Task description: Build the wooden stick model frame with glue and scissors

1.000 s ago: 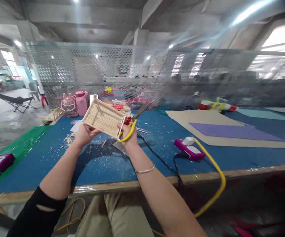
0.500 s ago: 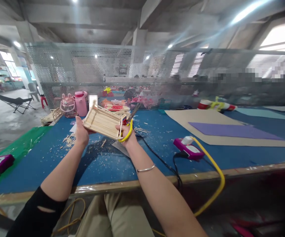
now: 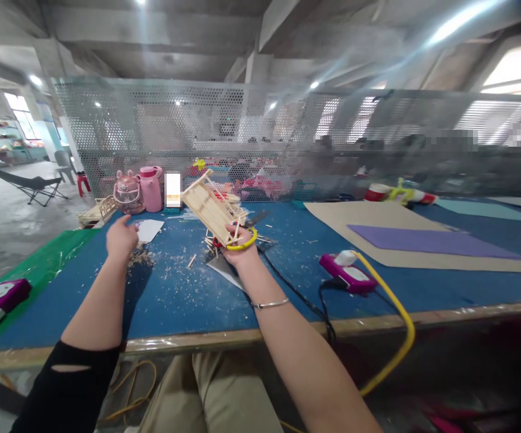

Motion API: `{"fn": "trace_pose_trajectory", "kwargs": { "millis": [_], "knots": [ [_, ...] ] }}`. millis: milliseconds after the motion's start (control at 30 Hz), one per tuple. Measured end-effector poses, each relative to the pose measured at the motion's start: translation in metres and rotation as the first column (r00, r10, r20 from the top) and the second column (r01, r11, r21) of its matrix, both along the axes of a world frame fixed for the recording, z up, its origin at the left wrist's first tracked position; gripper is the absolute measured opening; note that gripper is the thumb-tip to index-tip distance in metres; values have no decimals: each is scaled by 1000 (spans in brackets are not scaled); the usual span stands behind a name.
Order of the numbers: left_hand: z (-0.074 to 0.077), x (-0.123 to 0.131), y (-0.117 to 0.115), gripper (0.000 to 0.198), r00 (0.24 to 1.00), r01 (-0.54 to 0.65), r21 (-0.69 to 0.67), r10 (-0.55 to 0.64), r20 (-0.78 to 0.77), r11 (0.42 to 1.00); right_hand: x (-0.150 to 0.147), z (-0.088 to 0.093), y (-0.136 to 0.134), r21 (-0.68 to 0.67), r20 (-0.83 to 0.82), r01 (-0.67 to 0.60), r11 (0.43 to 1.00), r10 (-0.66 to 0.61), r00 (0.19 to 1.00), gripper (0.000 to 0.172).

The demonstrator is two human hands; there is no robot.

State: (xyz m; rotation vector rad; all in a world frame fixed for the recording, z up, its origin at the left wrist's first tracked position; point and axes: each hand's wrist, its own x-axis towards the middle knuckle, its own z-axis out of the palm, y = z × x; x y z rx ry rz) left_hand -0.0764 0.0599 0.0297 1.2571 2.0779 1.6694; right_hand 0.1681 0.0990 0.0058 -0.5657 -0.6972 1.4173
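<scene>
My right hand (image 3: 239, 249) grips a small model made of pale wooden sticks (image 3: 210, 207), raised above the blue table and tilted. The same hand also holds scissors with yellow handles (image 3: 248, 242), whose dark blades (image 3: 259, 218) point away to the upper right. My left hand (image 3: 123, 237) holds nothing; its fingers look partly spread, though some are hidden. It hovers near a white sheet of paper (image 3: 150, 230) and a small heap of wood scraps (image 3: 139, 255). Behind the model, more wooden sticks (image 3: 228, 197) are partly covered.
Pink bottles (image 3: 151, 189) and a second stick model (image 3: 95, 211) stand at the back left. Wood crumbs litter the blue tabletop (image 3: 165, 313). To the right are a purple power strip (image 3: 348, 273) with a yellow cable (image 3: 400, 310), and a purple sheet (image 3: 423, 240) on beige board (image 3: 332, 216).
My left hand has let go of the stick model and moved left toward the scraps. In my right hand, the model has turned and now tilts more steeply.
</scene>
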Motion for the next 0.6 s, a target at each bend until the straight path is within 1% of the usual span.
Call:
{"fn": "trace_pose_trajectory", "kwargs": {
  "millis": [33, 67, 100, 133, 167, 200, 233, 267, 300, 333, 367, 400, 433, 500, 567, 600],
  "knots": [
    [-1, 5, -3, 34, 999, -13, -66, 10, -38, 998, 2, 0, 1, -23, 12, 1, 1000, -1, 1000, 7],
    [-2, 13, -7, 39, 987, -4, -199, -28, -160, 980, 3, 1, 2, -45, 30, 8, 999, -7, 1000, 7],
    [-2, 22, -10, 43, 957, 50, -300, -131, -257, 953, 4, 2, 2, -63, 47, 20, 998, -17, 999, 8],
    [-2, 32, -13, 46, 919, 152, -329, -256, -301, 932, 3, 3, 2, -75, 59, 35, 997, -31, 998, 9],
    [-2, 42, -16, 48, 871, 300, -294, -386, -302, 907, 2, 4, 1, -81, 69, 53, 995, -47, 997, 10],
    [-2, 51, -18, 51, 812, 477, -245, -530, -245, 844, 0, 5, -1, -79, 76, 70, 994, -64, 995, 12],
    [-3, 60, -18, 51, 744, 631, -191, -656, -126, 752, -3, 6, -4, -68, 83, 83, 994, -77, 994, 14],
    [-5, 68, -19, 48, 666, 744, -109, -746, 29, 660, -6, 8, -8, -52, 91, 91, 994, -86, 992, 16],
    [-7, 75, -18, 46, 587, 805, -28, -789, 179, 592, -10, 10, -12, -30, 101, 96, 995, -93, 991, 17],
    [-10, 81, -18, 43, 544, 808, 75, -789, 285, 584, -13, 13, -17, -6, 110, 98, 995, -97, 989, 19],
    [-14, 87, -18, 38, 532, 779, 160, -774, 344, 606, -16, 15, -23, 16, 116, 100, 995, -101, 988, 22],
    [-17, 92, -19, 34, 539, 742, 220, -758, 368, 634, -19, 17, -28, 46, 129, 106, 993, -111, 985, 25],
    [-20, 98, -20, 30, 553, 711, 255, -745, 373, 655, -22, 19, -33, 83, 154, 116, 990, -128, 980, 28],
    [-24, 108, -23, 25, 562, 693, 282, -742, 365, 663, -25, 23, -40, 173, 240, 142, 975, -181, 954, 31],
    [-23, 118, -27, 20, 526, 666, 357, -752, 397, 655, -27, 25, -45, 269, 325, 176, 947, -262, 909, 32],
    [-22, 121, -29, 22, 483, 636, 419, -758, 438, 648, -28, 26, -46, 307, 350, 195, 932, -301, 887, 32]
  ]
}}
